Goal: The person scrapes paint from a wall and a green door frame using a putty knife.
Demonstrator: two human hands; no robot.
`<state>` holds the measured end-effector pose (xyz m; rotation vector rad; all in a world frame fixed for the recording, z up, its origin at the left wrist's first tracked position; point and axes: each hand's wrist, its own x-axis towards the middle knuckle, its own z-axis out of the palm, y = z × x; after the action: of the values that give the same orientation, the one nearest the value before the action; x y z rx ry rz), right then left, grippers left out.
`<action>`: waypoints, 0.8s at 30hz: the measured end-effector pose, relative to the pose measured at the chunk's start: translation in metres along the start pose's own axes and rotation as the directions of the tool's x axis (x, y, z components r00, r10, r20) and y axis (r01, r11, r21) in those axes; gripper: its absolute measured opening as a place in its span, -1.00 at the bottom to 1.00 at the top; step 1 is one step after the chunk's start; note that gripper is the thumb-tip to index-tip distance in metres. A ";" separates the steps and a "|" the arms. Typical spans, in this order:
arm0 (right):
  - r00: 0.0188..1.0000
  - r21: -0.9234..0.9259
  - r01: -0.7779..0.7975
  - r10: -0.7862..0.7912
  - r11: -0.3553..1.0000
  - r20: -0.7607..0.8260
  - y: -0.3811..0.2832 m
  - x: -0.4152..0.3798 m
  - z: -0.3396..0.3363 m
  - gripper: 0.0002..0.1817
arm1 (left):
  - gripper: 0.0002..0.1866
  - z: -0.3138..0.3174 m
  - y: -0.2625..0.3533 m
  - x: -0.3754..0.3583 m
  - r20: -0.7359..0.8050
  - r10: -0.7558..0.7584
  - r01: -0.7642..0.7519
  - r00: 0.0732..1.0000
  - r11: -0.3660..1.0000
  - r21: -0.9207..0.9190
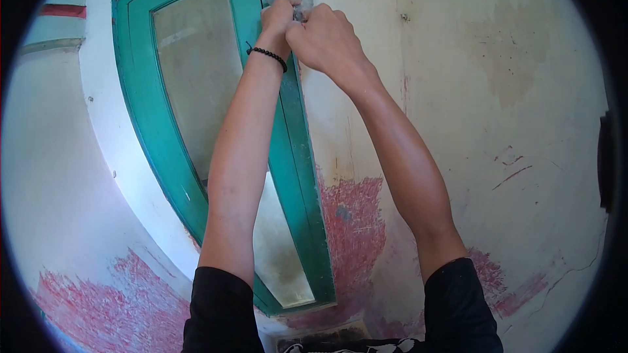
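Observation:
Both my arms reach up to the wall beside the green window frame point(297, 137). There, a flat grey metal scraper point(302, 0) lies against the wall by the frame's upper right edge. My right hand point(327, 36) is closed around its handle, which is mostly hidden by the fingers. My left hand point(279, 18), with a black bead bracelet point(269, 56) on the wrist, is closed on the scraper's left side, over the frame's edge. The two hands are close together, almost touching.
Dull panes point(196, 72) fill the green frame. Off-white wall point(451, 91) spreads to the right, with a peeled patch point(507, 52). Scraped pink-red areas point(353, 229) show low beside the frame and at lower left. A dark object point(606, 163) sits at the far right edge.

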<state>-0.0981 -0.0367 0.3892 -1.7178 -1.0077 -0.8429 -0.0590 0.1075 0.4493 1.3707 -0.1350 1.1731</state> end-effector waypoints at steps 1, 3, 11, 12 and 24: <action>1.000 -0.032 -0.004 0.005 0.999 0.031 -0.004 0.003 -0.003 -0.47 | -0.69 0.002 0.004 -0.002 0.016 -0.007 0.007 1.000 1.000 -0.023; 1.000 0.012 0.001 -0.001 1.000 0.028 -0.005 0.011 -0.013 -0.47 | -0.69 0.007 0.014 -0.005 0.046 -0.027 0.030 0.999 0.997 -0.070; 0.991 0.056 0.020 -0.013 0.998 -0.134 0.001 0.018 0.009 -0.55 | -0.68 0.006 0.015 0.017 0.003 0.060 -0.060 0.998 0.998 0.014; 0.989 0.054 0.031 -0.023 0.998 -0.146 0.001 0.023 0.011 -0.54 | -0.68 0.008 0.016 0.024 0.014 0.048 -0.048 0.999 0.999 0.008; 0.980 -0.042 0.068 -0.074 0.997 -0.187 -0.020 0.075 -0.004 -0.45 | -0.69 0.022 0.056 0.056 0.174 0.098 -0.081 0.980 0.992 -0.102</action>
<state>-0.0844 -0.0173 0.4630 -1.6050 -0.9351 -1.0539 -0.0602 0.1079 0.5315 1.3966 -0.3790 1.1021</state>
